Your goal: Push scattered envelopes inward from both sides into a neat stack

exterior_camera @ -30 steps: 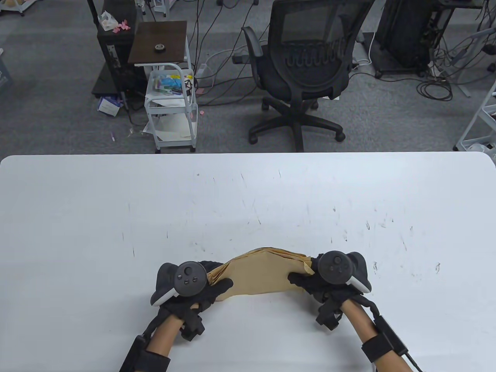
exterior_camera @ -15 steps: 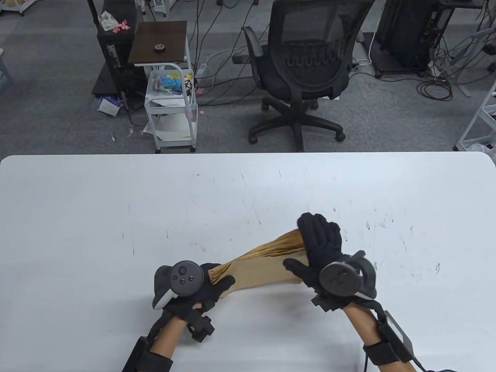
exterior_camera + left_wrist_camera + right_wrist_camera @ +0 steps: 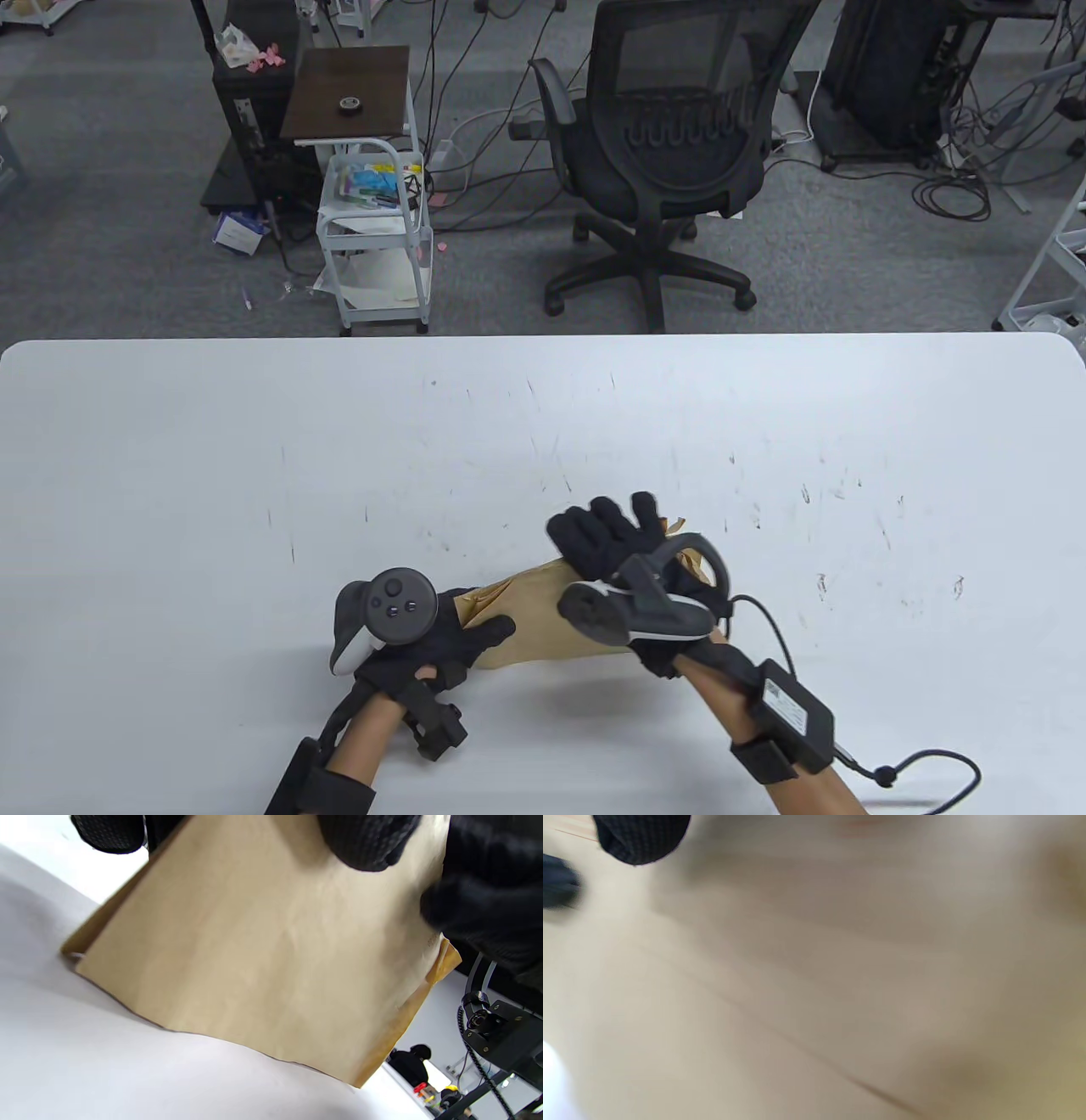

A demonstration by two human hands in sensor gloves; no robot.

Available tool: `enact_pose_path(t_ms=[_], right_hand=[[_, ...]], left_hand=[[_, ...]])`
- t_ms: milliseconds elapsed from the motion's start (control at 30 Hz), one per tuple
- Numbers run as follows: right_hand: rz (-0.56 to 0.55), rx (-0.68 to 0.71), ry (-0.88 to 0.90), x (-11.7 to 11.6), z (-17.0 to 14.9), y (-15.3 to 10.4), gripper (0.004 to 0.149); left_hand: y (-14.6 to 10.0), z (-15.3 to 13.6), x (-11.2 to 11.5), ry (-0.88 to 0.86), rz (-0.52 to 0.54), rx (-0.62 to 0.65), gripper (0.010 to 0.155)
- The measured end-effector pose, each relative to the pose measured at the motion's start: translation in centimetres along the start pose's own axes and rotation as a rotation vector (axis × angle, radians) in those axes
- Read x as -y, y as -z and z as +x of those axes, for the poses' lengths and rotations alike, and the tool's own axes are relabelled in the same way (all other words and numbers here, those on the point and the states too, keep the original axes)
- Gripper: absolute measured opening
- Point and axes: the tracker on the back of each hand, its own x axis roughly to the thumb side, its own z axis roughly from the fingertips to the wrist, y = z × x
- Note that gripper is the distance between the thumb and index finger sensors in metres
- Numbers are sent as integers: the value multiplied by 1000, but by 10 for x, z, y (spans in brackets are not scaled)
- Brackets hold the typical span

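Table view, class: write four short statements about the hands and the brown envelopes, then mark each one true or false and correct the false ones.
1. The left hand grips the envelopes at their left end. True.
2. The right hand lies flat on the bare table, away from the envelopes. False: it rests over the envelopes' right part.
3. The envelopes are brown. True.
4. The envelopes lie at the table's far edge. False: they are near the person's edge.
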Motion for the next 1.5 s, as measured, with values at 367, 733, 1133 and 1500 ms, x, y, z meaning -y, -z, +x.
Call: enact_pose_path(t_ms=[367,733,1133,1500], right_hand=[[-83,-160,1016,-56,-113,-60,124],[-302,-102,1013,-32,-79,-37,73],[-178,-92,929,-58,-70,-35,41],[-76,-199,839,-79,-58,-35,43]], left_hand=[[1,-1,3,-35,-26,-8,47],[-12,30,-29,-101,170,146,46],[-9,11,-24,-72,58,50,47],[-3,2,-2,180,-48,-70,52]])
